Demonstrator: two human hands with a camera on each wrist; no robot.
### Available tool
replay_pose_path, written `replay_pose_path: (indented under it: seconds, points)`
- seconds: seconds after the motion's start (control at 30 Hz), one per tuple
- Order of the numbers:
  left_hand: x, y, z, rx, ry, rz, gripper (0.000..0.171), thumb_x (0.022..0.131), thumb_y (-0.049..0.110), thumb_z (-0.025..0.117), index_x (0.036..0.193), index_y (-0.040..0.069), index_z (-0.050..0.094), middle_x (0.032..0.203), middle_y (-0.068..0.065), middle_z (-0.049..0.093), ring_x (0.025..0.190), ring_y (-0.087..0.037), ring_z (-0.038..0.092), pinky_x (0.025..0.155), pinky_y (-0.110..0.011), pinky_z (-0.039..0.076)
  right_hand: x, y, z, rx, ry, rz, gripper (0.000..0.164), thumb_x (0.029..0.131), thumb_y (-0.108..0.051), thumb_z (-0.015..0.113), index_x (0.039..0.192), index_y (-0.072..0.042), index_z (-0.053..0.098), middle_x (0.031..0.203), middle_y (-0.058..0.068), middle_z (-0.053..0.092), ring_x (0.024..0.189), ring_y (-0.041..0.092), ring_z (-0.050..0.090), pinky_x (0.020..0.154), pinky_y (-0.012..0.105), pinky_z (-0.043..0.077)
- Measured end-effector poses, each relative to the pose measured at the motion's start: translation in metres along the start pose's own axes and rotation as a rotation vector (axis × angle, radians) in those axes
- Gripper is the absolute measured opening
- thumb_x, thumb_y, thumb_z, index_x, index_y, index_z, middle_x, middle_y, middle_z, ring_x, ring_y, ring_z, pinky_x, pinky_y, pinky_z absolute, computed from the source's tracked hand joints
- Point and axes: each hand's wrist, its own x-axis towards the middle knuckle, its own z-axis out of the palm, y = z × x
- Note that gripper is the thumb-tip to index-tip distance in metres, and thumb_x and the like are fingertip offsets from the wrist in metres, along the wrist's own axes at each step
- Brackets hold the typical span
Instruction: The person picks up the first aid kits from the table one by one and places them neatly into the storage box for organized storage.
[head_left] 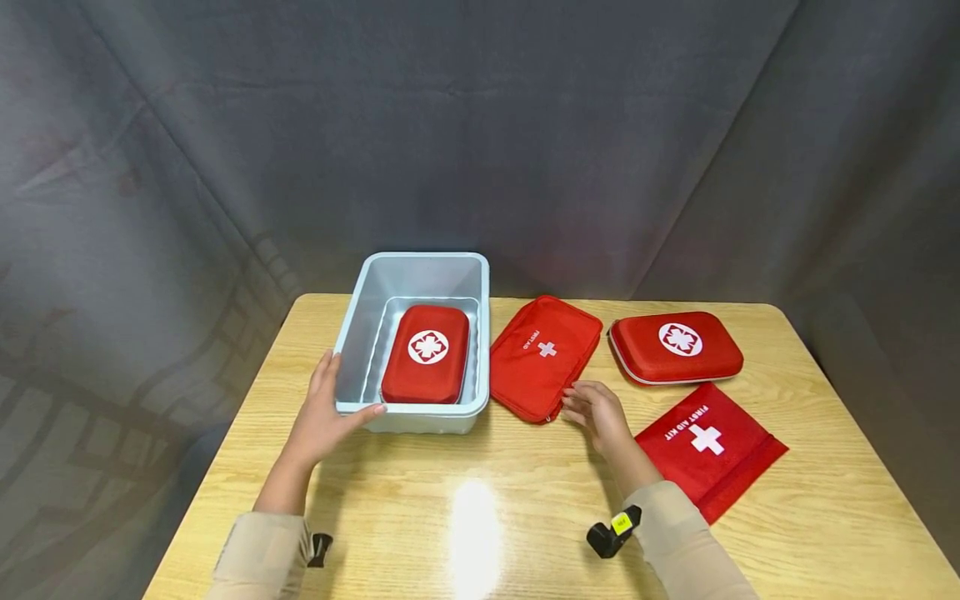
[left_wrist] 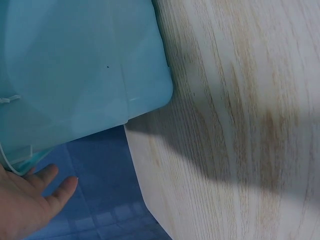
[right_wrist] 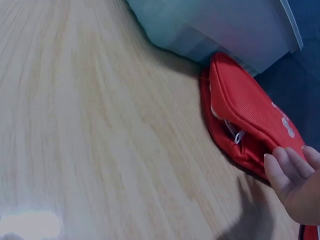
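My left hand (head_left: 324, 423) is at the near left corner of a light grey-blue plastic bin (head_left: 431, 409), fingers spread along its side and thumb over the front rim. Inside the bin lies a red first aid case (head_left: 420, 377) with a round white emblem. My right hand (head_left: 606, 419) is by the near right edge of a flat red first aid pouch (head_left: 517, 382), fingers extended and slightly bent. In the right wrist view, the fingertips are close to or touching the pouch's zipped edge; a metal zipper pull (right_wrist: 239, 136) shows there.
Right of the pouch, another red hard case (head_left: 648, 350) lies near the table's back edge. A flat red first aid kit bag (head_left: 675, 454) lies in front of it, beside my right forearm. All stand on a wooden table (head_left: 405, 508) with a dark curtain (head_left: 480, 150) behind.
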Motion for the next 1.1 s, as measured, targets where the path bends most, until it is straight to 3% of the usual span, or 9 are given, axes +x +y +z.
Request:
replay_pose_path:
  seconds: [0.43,0.63,0.83,1.1]
  points:
    - [0.000,-0.002,0.001,-0.002,0.002,0.011,0.103,0.065,0.044,0.071,0.137,0.000,0.012,0.142,-0.013,0.003,0.124,-0.037,0.016,0.092,-0.056,0.023,0.002,0.007,-0.005,-0.081,0.051,0.039,0.021,0.088,-0.009,0.037,0.103,0.006,0.041,0.081,0.004,0.056,0.076,0.015,0.057,0.077,0.036,0.046]
    - [0.001,-0.004,0.002,0.000,0.019,0.020,0.102,0.065,0.043,0.071,0.137,0.001,0.013,0.142,-0.012,0.004,0.124,-0.036,0.016,0.093,-0.054,0.022,0.016,0.018,-0.009,-0.092,0.116,0.069,0.012,0.084,-0.012,0.044,0.093,-0.004,0.043,0.081,0.005,0.055,0.068,0.010,0.057,0.064,0.028,0.050]
    - [0.002,-0.003,0.002,-0.009,0.021,0.024,0.102,0.064,0.043,0.072,0.137,0.002,0.013,0.143,-0.010,0.003,0.124,-0.035,0.016,0.093,-0.054,0.022,0.030,0.025,-0.012,-0.098,0.147,0.112,0.016,0.082,-0.011,0.045,0.096,-0.003,0.042,0.078,0.003,0.052,0.061,0.008,0.055,0.054,0.023,0.049]
    - [0.001,-0.003,0.002,-0.007,0.022,0.020,0.102,0.064,0.043,0.072,0.137,0.002,0.013,0.142,-0.011,0.003,0.124,-0.036,0.017,0.093,-0.055,0.023,0.018,0.007,0.004,-0.137,0.134,0.168,0.019,0.085,-0.012,0.044,0.099,0.000,0.040,0.084,0.008,0.048,0.062,0.010,0.053,0.059,0.028,0.050]
